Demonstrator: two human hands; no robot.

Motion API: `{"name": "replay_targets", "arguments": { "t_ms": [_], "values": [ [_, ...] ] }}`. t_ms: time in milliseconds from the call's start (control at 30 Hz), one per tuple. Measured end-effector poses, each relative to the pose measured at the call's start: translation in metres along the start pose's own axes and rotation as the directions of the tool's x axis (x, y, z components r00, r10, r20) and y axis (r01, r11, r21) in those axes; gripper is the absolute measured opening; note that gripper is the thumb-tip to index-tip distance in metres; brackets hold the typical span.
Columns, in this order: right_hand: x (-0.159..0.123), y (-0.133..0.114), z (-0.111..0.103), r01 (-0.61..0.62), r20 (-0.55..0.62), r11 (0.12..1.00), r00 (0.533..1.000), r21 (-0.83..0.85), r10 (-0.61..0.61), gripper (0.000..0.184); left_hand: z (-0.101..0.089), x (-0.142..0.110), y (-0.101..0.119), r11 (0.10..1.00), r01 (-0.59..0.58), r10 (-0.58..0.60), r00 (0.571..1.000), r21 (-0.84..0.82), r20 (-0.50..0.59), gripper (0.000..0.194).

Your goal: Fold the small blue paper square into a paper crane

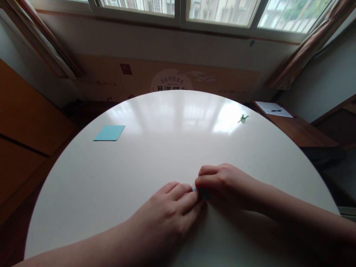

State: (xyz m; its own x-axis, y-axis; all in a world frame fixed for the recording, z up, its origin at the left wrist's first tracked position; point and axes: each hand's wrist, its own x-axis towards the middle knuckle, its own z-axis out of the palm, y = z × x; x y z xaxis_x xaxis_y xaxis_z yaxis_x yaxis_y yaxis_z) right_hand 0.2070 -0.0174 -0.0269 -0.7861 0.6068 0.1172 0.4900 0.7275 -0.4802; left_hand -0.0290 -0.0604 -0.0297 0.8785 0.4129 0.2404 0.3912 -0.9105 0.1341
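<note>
Near the front middle of the white table (155,155), my two hands meet over a small piece of blue paper (205,194), mostly hidden under the fingers. My left hand (175,207) has its fingers pressed together on the left side of the paper. From the right, my right hand (222,183) closes its curled fingers on the same piece. Only a thin blue edge and a shaded patch show between the hands, so its folded shape cannot be made out.
A square of light blue paper (110,133) lies at the table's back left. A small green origami crane (243,118) stands at the back right. Beyond the table's right edge, a brown wooden surface (308,129) holds a white sheet (274,109) with a dark pen.
</note>
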Motion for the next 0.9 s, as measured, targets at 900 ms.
{"name": "replay_targets", "arguments": {
  "t_ms": [900],
  "values": [
    [-0.011, -0.008, -0.029, -0.029, 0.243, 1.000, 0.970, -0.002, 0.028, 0.018, 0.001, -0.002, 0.001, 1.000, -0.009, 0.009, 0.999, -0.001, -0.031, 0.037]
  ]
}}
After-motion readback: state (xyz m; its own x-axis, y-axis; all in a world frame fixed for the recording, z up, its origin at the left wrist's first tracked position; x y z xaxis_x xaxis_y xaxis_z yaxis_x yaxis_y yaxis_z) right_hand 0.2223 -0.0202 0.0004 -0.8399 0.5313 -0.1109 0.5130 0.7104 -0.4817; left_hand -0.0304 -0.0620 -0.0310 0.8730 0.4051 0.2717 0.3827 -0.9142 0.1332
